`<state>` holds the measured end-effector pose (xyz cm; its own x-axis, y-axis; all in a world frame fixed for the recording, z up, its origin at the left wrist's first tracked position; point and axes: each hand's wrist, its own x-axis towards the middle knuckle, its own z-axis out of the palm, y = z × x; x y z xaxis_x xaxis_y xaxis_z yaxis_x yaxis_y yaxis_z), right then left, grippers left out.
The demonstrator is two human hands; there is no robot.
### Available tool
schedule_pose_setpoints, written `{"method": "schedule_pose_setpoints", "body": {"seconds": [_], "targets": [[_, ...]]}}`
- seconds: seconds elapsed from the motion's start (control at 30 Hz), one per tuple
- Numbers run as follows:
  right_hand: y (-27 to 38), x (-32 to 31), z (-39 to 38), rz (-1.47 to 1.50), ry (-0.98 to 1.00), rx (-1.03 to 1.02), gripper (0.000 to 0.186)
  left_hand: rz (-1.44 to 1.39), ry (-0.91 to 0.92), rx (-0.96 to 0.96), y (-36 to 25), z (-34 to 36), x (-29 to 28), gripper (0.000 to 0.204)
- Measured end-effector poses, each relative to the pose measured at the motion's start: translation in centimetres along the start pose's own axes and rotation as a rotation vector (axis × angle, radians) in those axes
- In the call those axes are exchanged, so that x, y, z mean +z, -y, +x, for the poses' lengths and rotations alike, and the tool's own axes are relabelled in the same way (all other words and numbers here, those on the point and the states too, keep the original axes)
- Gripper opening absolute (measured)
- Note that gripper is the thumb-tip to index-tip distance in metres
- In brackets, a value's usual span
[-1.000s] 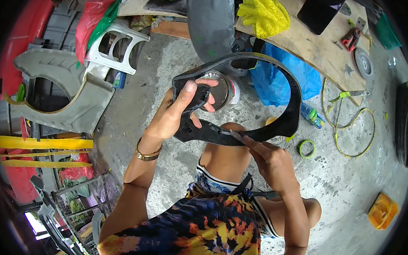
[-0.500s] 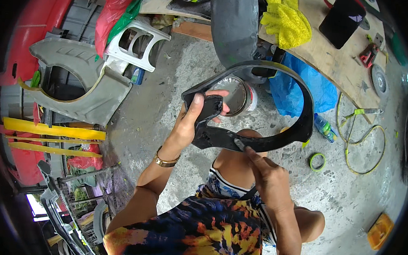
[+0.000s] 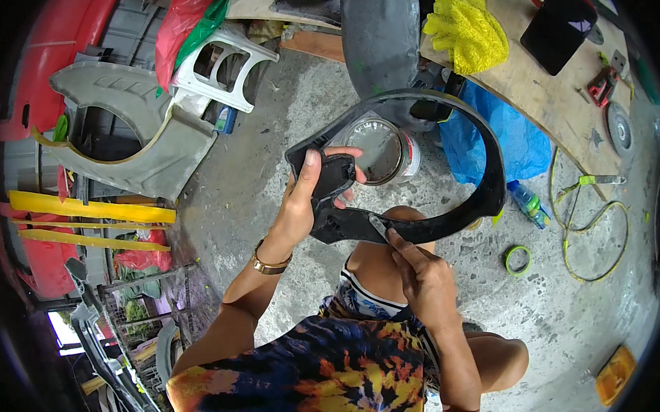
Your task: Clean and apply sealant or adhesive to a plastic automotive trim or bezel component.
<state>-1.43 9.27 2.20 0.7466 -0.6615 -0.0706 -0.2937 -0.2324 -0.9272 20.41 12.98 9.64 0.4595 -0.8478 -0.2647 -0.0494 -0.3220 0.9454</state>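
Observation:
A black plastic trim piece (image 3: 482, 190), shaped like a large open loop, is held up in front of me above my knees. My left hand (image 3: 300, 205) is closed round its broad left end, thumb in front and fingertips showing through the gap behind. Against the lower inner face of the loop, my right hand (image 3: 419, 272) pinches a short, thin grey strip (image 3: 377, 225), whose exact kind I cannot make out. Behind the trim piece stands an open round tin (image 3: 409, 154) with grey matter inside, partly covered by my left fingers.
A wooden table (image 3: 526, 97) at the upper right bears a yellow cloth (image 3: 466, 35). A blue plastic bag (image 3: 480, 139), a small bottle (image 3: 529, 204) and a green tape roll (image 3: 518, 260) lie right. At left are a grey fender (image 3: 174, 155) and a white stool (image 3: 240, 80).
My right hand has shifted slightly left and up, and more of the grey strip now shows. The trim piece has tilted a little; my left hand keeps its hold.

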Motion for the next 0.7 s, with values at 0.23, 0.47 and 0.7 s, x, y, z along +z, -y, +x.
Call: {"method": "schedule_pose_setpoints", "body": {"seconds": [0.23, 0.47, 0.7], "targets": [[-0.6, 1.1, 0.3, 0.139, -0.107, -0.048, 0.043, -0.126, -0.017, -0.055, 0.7, 0.4, 0.0, 0.068], [0.3, -1.8, -0.1, 0.231, -0.203, 0.079, 0.031, -0.067, -0.029, -0.023, 0.9, 0.3, 0.3, 0.075], [0.4, 1.8, 0.4, 0.089, -0.107, -0.145, 0.031, 0.008, 0.034, 0.058, 0.7, 0.0, 0.2, 0.07]]}}
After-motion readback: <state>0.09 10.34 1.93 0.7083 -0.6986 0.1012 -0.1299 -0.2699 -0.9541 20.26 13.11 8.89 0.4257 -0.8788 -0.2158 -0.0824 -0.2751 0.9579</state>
